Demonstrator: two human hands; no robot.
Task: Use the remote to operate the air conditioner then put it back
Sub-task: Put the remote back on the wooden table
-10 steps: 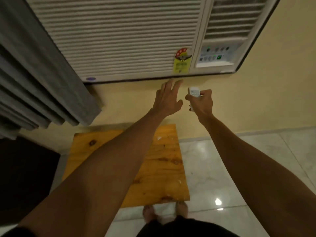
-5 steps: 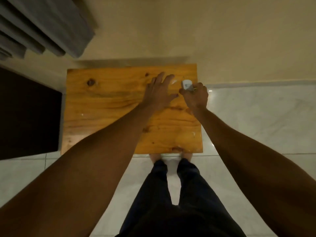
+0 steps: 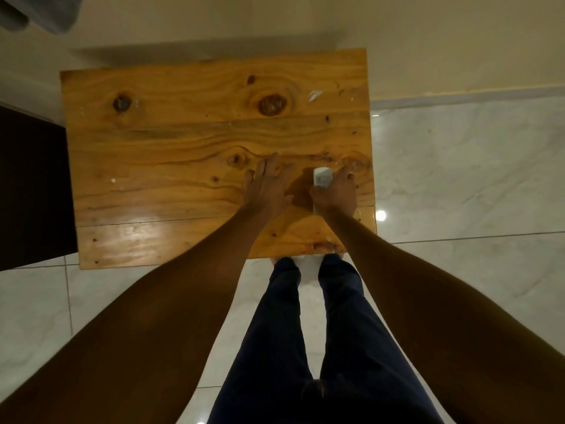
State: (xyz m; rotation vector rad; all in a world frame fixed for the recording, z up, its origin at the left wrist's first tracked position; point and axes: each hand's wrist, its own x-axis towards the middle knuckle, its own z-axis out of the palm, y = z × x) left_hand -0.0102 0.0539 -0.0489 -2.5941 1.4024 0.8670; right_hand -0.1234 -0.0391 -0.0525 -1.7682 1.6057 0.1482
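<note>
The small white remote [image 3: 321, 178] is gripped in my right hand [image 3: 336, 191], low over the right part of the wooden table [image 3: 183, 142]. Only the remote's top end shows above my fingers; whether it touches the tabletop I cannot tell. My left hand [image 3: 269, 185] is just to the left of it, fingers spread, holding nothing, over or on the wood. The air conditioner is out of view.
A cream wall runs behind the table. A dark piece of furniture [image 3: 30, 185] stands at the table's left side. Grey curtain folds [image 3: 36, 13] hang at the top left. White marble floor [image 3: 464, 185] lies to the right, and my legs [image 3: 305, 332] stand at the table's near edge.
The view has dropped from the air conditioner on the wall to the table. Both hands have come down toward the tabletop, the right one still holding the remote.
</note>
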